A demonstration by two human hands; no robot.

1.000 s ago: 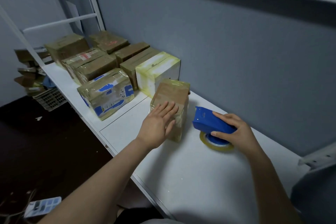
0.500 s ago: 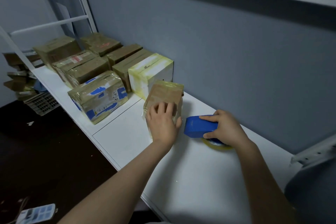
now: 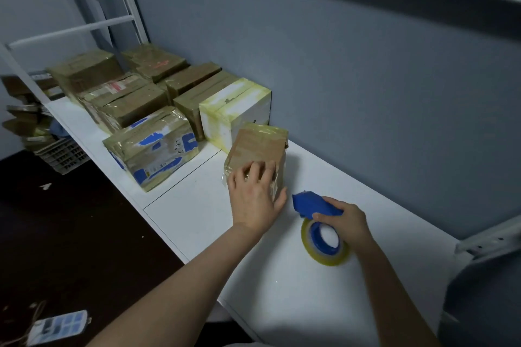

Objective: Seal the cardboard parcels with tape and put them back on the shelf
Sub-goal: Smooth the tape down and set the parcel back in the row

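Note:
A small brown cardboard parcel (image 3: 259, 146) wrapped in clear tape stands on the white shelf (image 3: 282, 284). My left hand (image 3: 255, 197) grips its near side, fingers curled over the top edge and thumb at the right corner. Just right of the parcel, my right hand (image 3: 344, 220) holds a blue tape dispenser (image 3: 313, 204). Its yellowish tape roll (image 3: 324, 242) is tilted up off the shelf, facing me. A small gap separates dispenser and parcel.
Several taped parcels crowd the shelf's left part, among them a white one (image 3: 236, 113) and one with blue patches (image 3: 155, 155). The grey wall runs behind. A crate (image 3: 62, 153) and a remote (image 3: 56, 327) lie on the dark floor, left.
My left hand went from lying flat on the parcel to gripping its top edge. My right hand tilted the tape dispenser up, so the roll now faces me instead of lying flat.

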